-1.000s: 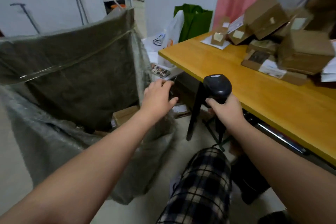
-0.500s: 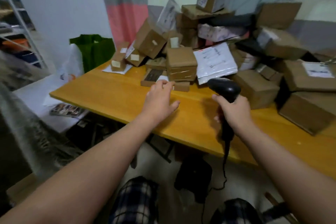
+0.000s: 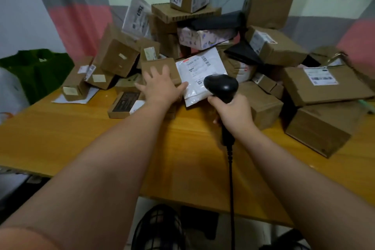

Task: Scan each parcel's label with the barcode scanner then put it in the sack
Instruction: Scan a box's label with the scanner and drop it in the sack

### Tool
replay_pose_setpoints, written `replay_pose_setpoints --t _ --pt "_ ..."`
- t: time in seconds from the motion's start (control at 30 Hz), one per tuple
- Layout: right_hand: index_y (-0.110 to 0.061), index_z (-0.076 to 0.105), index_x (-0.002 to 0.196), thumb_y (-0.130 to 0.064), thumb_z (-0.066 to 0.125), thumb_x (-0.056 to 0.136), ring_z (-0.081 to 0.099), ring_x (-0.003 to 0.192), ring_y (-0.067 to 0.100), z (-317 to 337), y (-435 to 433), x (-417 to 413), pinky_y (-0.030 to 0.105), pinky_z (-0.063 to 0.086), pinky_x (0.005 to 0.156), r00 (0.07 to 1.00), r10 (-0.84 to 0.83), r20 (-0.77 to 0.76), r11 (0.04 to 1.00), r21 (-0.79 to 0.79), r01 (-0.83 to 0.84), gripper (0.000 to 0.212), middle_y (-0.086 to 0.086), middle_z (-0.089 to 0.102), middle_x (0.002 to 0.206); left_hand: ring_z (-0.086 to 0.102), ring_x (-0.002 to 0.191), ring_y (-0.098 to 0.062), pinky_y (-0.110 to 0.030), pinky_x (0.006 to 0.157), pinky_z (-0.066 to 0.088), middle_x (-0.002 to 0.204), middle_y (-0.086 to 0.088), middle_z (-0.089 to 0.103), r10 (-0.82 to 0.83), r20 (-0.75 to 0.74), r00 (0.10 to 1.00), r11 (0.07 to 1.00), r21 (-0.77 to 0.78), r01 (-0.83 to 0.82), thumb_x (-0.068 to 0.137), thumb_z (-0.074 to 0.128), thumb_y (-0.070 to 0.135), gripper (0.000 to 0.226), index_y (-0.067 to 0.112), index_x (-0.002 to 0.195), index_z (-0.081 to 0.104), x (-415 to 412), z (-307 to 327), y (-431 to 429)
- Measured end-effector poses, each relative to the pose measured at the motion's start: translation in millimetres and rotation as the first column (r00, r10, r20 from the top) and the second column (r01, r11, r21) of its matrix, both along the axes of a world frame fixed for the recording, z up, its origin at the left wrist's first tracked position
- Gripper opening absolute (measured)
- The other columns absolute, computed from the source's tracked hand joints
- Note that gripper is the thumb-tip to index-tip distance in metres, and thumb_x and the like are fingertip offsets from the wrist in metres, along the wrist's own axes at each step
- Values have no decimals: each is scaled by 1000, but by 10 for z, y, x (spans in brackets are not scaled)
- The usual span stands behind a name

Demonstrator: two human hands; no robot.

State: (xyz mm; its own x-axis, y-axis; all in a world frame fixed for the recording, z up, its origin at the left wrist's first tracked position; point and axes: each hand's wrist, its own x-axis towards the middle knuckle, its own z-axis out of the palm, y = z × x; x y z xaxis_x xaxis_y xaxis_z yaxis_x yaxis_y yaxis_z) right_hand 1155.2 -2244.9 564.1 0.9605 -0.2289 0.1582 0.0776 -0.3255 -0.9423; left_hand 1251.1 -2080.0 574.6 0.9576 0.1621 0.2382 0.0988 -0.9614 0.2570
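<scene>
Contact now: left hand (image 3: 160,87) on box (image 3: 174,69)

left hand (image 3: 160,87): arm extended, fingers spread flat | right hand (image 3: 233,112): fingers curled, gripping

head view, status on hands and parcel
Left hand flat on small brown cardboard box. Right hand grips black handheld barcode scanner. White plastic mailer beside box; sack out of view.

One scanner (image 3: 221,86), one left hand (image 3: 160,87), one right hand (image 3: 233,111). Two white mailers (image 3: 200,71), two black mailers (image 3: 242,54). The boxes (image 3: 278,46) overlap beyond counting.
</scene>
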Motion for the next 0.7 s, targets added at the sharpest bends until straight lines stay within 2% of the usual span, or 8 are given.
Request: replay_pose_setpoints --t 0.07,0.2,0.3,0.4,0.57,0.63,0.7 --pt "-4 62 98 -28 69 86 61 44 14 3 -22 -54 21 46 46 1000 -9 -7 1000 8 9 28 3 62 63 19 138 -40 -64 107 25 148 -18 25 17 17 1000 1000 0 -17 84 53 63 78 19 143 27 34 39 36" --pt "-5 61 96 -25 69 86 63 50 23 51 -23 -145 31 50 54 1000 5 0 998 60 -5 24 4 62 59 29 129 -35 -54 100 33 142 -13 33 21 126 992 997 -76 -11 83 56 57 70 16 135 37 -30 127 160" --pt "-3 63 92 -22 68 87 61 51 24 81 4 -291 32 51 55 998 56 -17 985 165 -53 20 10 64 63 31 124 -32 -48 97 31 133 -9 38 -38 291 956 974 -204 101 81 59 56 59 16 122 45 -319 161 310" --pt "-9 64 93 -20 65 89 59 53 21 70 87 -553 30 51 53 988 149 -41 916 382 -122 11 8 64 67 31 124 -25 -44 97 30 124 -2 40 -148 390 909 914 -298 277 79 65 52 46 22 110 47 -794 109 444" --pt "-9 64 90 -16 65 90 56 50 20 -72 270 -837 29 49 48 991 103 -85 895 444 -55 7 10 61 67 32 104 -10 -31 87 32 100 16 37 -468 327 821 777 -290 559 68 53 64 45 32 99 43 -1411 -125 598" --pt "-7 64 91 -15 65 90 55 49 19 -127 270 -908 27 49 47 994 69 -91 888 459 -19 8 9 60 66 33 102 -6 -22 84 32 100 23 39 -555 268 787 724 -309 616 68 52 63 45 33 100 46 -1532 -226 650" --pt "-8 64 90 -15 64 89 55 49 17 -182 238 -968 26 48 47 994 53 -94 883 469 -3 7 7 60 65 37 106 -8 -25 86 34 104 15 43 -600 227 767 705 -304 641 70 52 61 44 33 103 48 -1576 -304 714"
